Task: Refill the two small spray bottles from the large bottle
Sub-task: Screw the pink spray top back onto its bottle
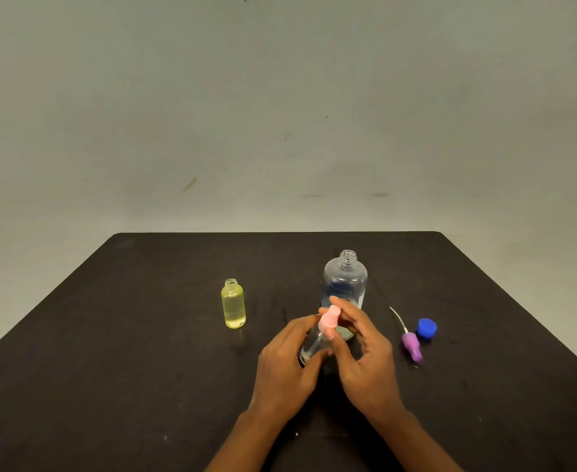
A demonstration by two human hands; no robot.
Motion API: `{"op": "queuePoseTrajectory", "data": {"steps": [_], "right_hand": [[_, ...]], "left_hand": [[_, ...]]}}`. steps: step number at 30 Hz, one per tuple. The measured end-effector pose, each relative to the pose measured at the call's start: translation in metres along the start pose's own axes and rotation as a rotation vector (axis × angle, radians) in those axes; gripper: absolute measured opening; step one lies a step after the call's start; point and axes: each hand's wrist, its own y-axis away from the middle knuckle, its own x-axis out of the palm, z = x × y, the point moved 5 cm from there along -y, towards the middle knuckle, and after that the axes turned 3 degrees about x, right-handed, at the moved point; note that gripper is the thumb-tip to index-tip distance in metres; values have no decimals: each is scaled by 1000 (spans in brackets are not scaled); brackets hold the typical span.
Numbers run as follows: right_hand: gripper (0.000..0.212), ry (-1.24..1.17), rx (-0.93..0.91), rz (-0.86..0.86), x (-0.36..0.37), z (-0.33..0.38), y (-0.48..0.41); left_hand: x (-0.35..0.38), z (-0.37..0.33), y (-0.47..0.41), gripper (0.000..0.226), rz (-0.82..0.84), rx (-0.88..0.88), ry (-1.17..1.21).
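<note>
My left hand [287,362] grips a small clear spray bottle [310,345] by its body, just above the black table [126,352]. The fingers of my right hand [362,352] pinch the pink spray head [329,320] at the top of that bottle. Right behind my hands stands the large clear bottle [345,284], upright and uncapped. A small yellow bottle [233,304] with liquid inside stands open to the left. A purple spray head [411,345] with its dip tube lies to the right, beside a blue cap [426,328].
A plain grey-green wall [280,114] rises behind the table's far edge. The table's right edge runs diagonally close to the blue cap.
</note>
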Motion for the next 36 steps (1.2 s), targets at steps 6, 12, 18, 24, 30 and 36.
{"op": "queuePoseTrajectory", "data": {"steps": [6,12,18,24,30,36], "right_hand": [[30,104,2,26,3,1,0],[20,86,17,12,3,0,0],[39,61,-3,-33,6,0,3],[52,24,-63,-199,-9,3,-1],[60,52,-9,-353,-21,-4,-6],[51,100,-5,-391,-26,-6,-7]], "left_hand": [[0,4,0,46,-10,-19,-6],[0,3,0,44,-14,-18,17],[-5,4,-1,39,-55,-28,-12],[-36,19,-5,50,-335,-166,-35],[-73,41,-2,46,-644,-333,-40],[-103,62,4,48,-794,-488,-62]]}}
